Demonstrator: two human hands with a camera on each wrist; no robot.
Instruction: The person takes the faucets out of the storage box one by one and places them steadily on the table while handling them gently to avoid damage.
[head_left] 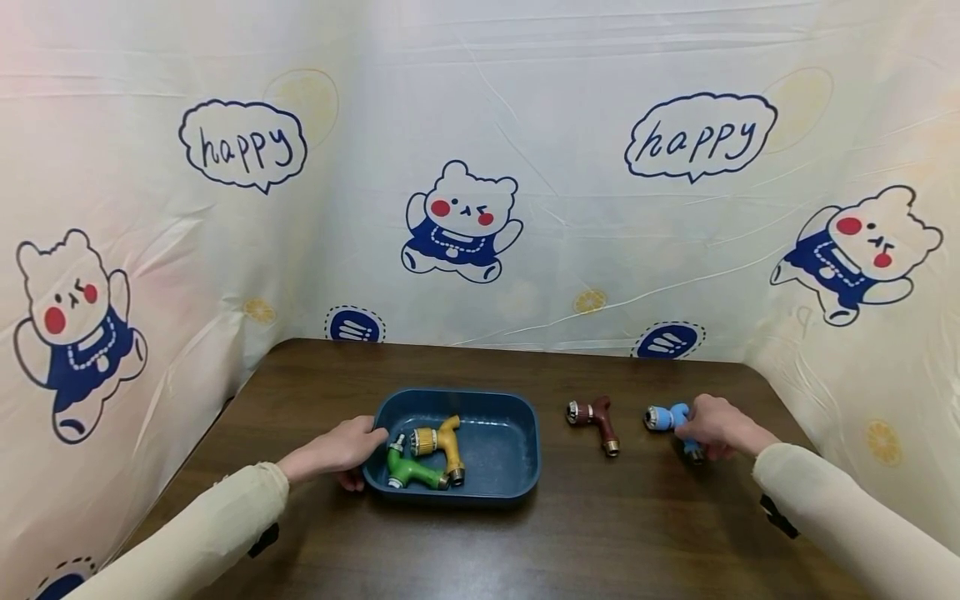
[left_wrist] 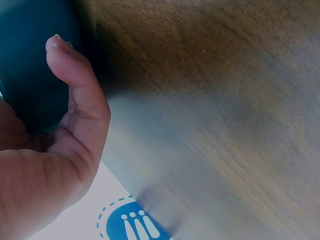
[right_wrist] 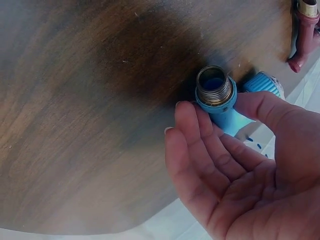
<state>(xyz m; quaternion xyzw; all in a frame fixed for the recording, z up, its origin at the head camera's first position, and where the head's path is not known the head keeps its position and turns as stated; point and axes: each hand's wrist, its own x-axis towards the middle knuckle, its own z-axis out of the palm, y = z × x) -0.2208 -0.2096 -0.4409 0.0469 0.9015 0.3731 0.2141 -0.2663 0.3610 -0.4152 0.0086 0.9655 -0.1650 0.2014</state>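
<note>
My left hand (head_left: 341, 448) holds the left end of a dark blue plastic basin (head_left: 498, 492), thumb at the rim and the other fingers low outside. In the basin lie a green tap (head_left: 408, 472) and a yellow tap (head_left: 448, 442), their ends overlapping. Over on the right, my right hand (head_left: 717, 425) pinches a light blue tap (head_left: 660, 418) between thumb and fingers. From the right wrist, the tap's threaded brass end (right_wrist: 216, 90) points at the camera, and the palm hides part of its body.
A dark red tap (head_left: 602, 421) lies on the brown wooden table (head_left: 600, 533) between the basin and the blue tap. Behind and on both sides hangs a pale printed curtain (head_left: 570, 167) with cartoon bears.
</note>
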